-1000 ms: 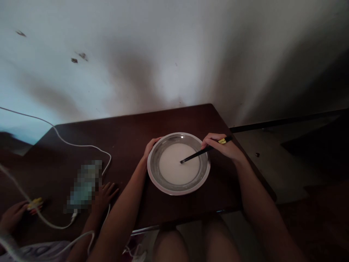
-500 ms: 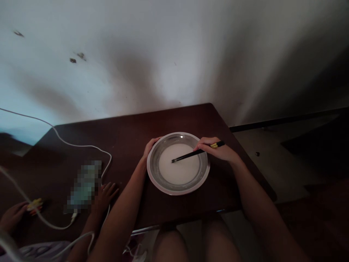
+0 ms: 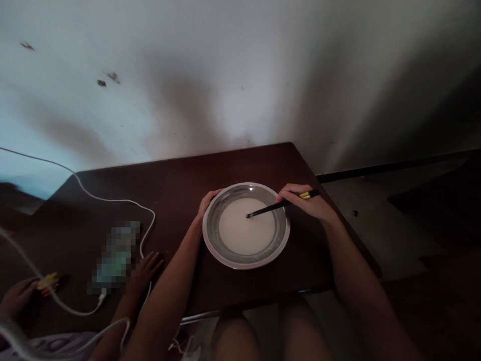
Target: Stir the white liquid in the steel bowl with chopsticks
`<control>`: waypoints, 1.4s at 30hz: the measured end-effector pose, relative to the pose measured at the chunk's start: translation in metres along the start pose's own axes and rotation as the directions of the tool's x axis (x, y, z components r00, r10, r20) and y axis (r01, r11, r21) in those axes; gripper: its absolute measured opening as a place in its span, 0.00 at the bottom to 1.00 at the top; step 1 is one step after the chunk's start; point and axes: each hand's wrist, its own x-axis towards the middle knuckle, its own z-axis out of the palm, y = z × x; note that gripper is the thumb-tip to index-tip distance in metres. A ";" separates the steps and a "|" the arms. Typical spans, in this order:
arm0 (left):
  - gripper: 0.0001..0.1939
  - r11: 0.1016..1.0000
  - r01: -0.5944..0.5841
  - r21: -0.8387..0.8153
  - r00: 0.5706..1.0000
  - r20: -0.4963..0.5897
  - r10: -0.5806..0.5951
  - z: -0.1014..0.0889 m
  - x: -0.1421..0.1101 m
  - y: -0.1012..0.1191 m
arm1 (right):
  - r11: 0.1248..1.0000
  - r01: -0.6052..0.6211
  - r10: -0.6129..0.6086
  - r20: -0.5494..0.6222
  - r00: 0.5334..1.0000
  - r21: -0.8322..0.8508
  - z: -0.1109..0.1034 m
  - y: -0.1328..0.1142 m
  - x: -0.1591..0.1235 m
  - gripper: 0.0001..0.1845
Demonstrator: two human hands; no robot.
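A round metal basin (image 3: 214,248) with a pale rim stands on the dark table, holding a smooth white liquid (image 3: 244,235). My left hand (image 3: 206,204) grips the basin's left side; its fingertips are partly hidden behind the rim. Over the right rim, my right hand (image 3: 300,198) is closed around black chopsticks (image 3: 266,208) with gold bands near their upper ends. They slant down to the left, held together, and their tips meet the liquid near the middle.
On the table (image 3: 180,175) at left lies a blurred-out phone (image 3: 116,258) with a white cable (image 3: 112,200). Another person's hand (image 3: 148,271) rests beside it; their other hand (image 3: 17,298) is near a small yellow-and-red object (image 3: 48,283). A wall (image 3: 240,75) rises behind the table.
My right hand and the chopsticks have shifted a little to the right, their tips moving right and slightly up across the liquid. My left hand and the basin stay in place.
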 end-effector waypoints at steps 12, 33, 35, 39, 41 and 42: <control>0.14 1.000 0.014 -0.002 1.000 0.014 -0.014 -0.001 0.001 -0.001 | 1.000 -0.006 0.006 -0.005 1.000 -0.003 0.000 0.000 0.000 0.14; 0.15 1.000 0.011 -0.016 0.999 0.033 -0.010 -0.002 0.002 -0.002 | 0.999 -0.016 0.016 0.000 1.000 0.029 0.001 0.002 0.000 0.13; 0.15 1.000 0.012 -0.002 1.000 0.026 -0.012 -0.002 0.002 -0.003 | 0.998 -0.031 0.030 0.024 0.999 0.061 0.001 0.001 0.000 0.14; 0.15 1.000 0.013 -0.002 0.999 0.042 -0.013 -0.001 0.001 -0.001 | 1.000 -0.018 0.016 0.114 0.993 0.018 0.005 0.002 0.002 0.13; 0.15 1.000 0.019 0.001 0.999 0.043 -0.019 0.000 0.000 0.000 | 1.000 -0.003 0.005 0.070 0.998 -0.021 0.005 0.003 0.002 0.13; 0.14 1.000 0.019 0.002 0.999 0.041 -0.019 0.001 0.000 0.000 | 1.000 -0.002 0.003 0.034 0.999 -0.030 0.004 0.003 0.002 0.13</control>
